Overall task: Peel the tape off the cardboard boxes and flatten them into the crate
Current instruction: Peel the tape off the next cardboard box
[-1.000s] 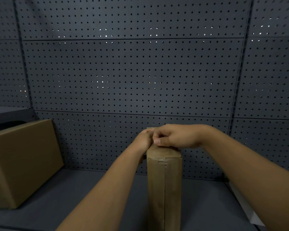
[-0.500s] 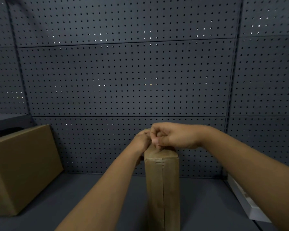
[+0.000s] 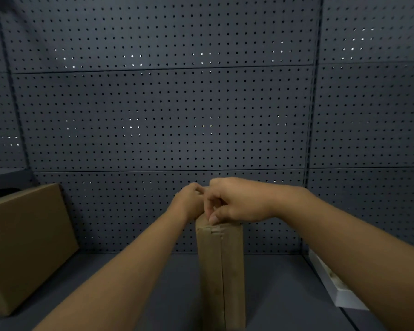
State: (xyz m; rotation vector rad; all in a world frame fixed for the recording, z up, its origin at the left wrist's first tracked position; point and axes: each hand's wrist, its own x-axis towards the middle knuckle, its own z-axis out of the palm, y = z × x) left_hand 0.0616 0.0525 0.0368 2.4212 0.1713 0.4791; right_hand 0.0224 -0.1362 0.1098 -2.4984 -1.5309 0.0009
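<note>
A tall narrow cardboard box stands upright on the grey shelf, its taped seam facing me. My left hand grips the box's top from the left side. My right hand sits over the top edge with fingers curled, thumb and fingertips pinching at the tape end on the front top corner. The box's top face is hidden under both hands. No crate is in view.
A larger closed cardboard box stands at the left on the grey shelf. A white tray-like ledge runs along the right edge. Dark pegboard walls the back.
My right hand's fingers have shifted down onto the front top edge of the narrow box. The view has tilted slightly; the box stays upright in place.
</note>
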